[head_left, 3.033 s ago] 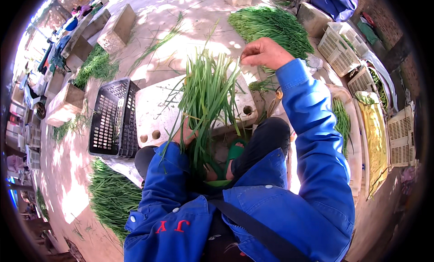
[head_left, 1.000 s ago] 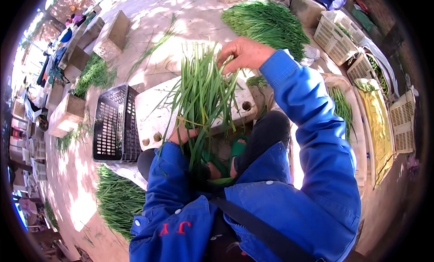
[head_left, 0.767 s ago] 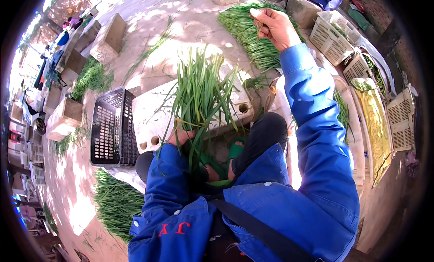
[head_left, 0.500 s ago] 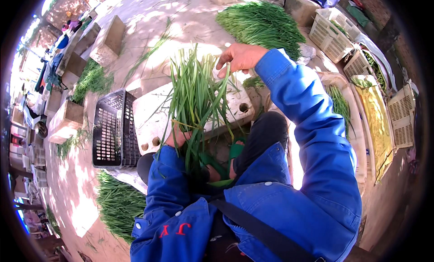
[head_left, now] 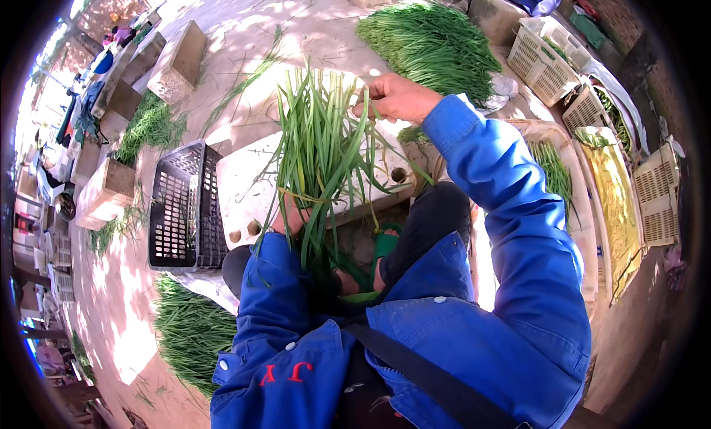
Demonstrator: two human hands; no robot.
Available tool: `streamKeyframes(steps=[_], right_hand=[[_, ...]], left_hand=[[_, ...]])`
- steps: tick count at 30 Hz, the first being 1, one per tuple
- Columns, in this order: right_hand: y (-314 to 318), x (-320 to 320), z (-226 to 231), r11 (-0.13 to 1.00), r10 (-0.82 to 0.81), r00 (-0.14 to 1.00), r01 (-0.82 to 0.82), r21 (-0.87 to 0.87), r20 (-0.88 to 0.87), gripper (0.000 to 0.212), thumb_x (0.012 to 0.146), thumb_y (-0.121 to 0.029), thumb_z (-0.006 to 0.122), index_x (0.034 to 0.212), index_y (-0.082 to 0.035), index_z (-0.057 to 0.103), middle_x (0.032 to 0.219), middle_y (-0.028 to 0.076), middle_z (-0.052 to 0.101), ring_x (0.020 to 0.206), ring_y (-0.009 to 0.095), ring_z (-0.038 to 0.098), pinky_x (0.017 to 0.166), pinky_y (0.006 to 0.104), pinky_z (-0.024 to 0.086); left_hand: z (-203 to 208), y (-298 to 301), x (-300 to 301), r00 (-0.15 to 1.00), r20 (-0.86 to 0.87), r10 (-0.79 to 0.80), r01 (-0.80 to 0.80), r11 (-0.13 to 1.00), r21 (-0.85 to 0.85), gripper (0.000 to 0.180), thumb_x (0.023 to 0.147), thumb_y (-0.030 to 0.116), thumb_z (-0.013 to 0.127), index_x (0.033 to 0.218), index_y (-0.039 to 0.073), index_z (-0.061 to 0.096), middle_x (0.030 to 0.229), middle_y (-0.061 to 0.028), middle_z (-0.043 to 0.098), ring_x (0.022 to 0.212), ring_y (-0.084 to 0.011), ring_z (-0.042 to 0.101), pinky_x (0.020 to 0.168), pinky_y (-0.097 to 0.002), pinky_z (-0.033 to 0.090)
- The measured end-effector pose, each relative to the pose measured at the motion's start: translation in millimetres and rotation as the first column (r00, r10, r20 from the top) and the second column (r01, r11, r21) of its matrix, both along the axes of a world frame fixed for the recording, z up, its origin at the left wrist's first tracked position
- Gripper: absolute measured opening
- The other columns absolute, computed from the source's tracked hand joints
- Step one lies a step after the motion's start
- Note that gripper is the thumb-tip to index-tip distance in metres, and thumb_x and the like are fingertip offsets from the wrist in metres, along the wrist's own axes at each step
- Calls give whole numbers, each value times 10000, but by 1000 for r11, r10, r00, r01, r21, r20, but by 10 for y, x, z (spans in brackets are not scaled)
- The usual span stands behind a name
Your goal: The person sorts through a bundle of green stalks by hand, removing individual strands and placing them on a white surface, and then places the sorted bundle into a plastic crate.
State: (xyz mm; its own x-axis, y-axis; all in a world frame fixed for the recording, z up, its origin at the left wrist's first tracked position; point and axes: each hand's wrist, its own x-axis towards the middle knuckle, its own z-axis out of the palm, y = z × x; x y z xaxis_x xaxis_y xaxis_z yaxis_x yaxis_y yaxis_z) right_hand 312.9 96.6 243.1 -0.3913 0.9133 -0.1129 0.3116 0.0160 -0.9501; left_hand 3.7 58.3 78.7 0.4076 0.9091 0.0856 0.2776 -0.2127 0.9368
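A loose bunch of long flat green leaves with pale ends, which look like garlic chives (head_left: 318,147), lies over a white slab with round holes (head_left: 248,181). My left hand (head_left: 291,218) is closed round the bunch from its left side, its fingers partly hidden by leaves. Some leaf tips hang down between my knees. At the bunch's upper right, my right hand (head_left: 400,97) pinches a stalk by its pale end, thumb against the fingertips. A few leaves on that side stick out to the right over the slab.
Left of the slab stands a black plastic crate (head_left: 178,214). Heaps of chives lie at the lower left (head_left: 189,336) and far right (head_left: 429,51). A tub of chives (head_left: 585,229) sits on my right, with a beige crate (head_left: 544,58) beyond. Concrete blocks (head_left: 178,62) stand far left.
My right hand has shifted slightly and its fingers have closed on a stalk at the bunch's edge. Leaves on the right side now spread further out. My left hand keeps its hold.
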Motion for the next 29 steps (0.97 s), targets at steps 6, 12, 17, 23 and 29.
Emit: streamKeyframes(steps=[6,12,17,23,29], right_hand=[[-148,246,301,999,-21,682,-10,-38,-731,180,908,-193,568,981,-29,587,839,63,613,655,120,556,560,270,468],[-632,1027,850,921,360,-126,-107,373,-924,99,899,-137,574,875,-42,558,973,57,496,762,117,464,527,201,386],[-567,514,592,950,-202,817,298,94,-540,142,839,-105,650,926,-22,574,798,69,603,562,71,464,456,205,369],[-582,-380,298,991,-96,935,120,51,-341,250,854,-190,644,1004,8,616,704,4,579,561,47,511,459,196,411],[-395,-806,-153,992,-122,974,124,-1,-193,333,773,-303,743,935,-17,686,679,0,598,556,72,489,525,229,412]], left_hand=[[-60,-25,-99,999,5,43,-43,999,-8,305,717,178,690,978,28,641,888,-115,664,810,-219,624,732,-344,484],[-145,10,1,998,35,44,-43,999,-26,303,718,178,689,976,27,641,884,-113,664,805,-218,624,730,-343,484],[-120,-1,-54,998,26,61,-60,997,-39,301,718,177,688,974,26,641,880,-112,665,800,-217,624,728,-342,485],[-40,14,129,999,42,-6,4,999,36,291,721,175,684,964,22,641,862,-101,664,778,-212,622,715,-334,486],[-10,-28,225,986,108,129,-137,988,74,237,750,149,659,959,38,650,865,-75,680,751,-212,621,717,-337,494]])
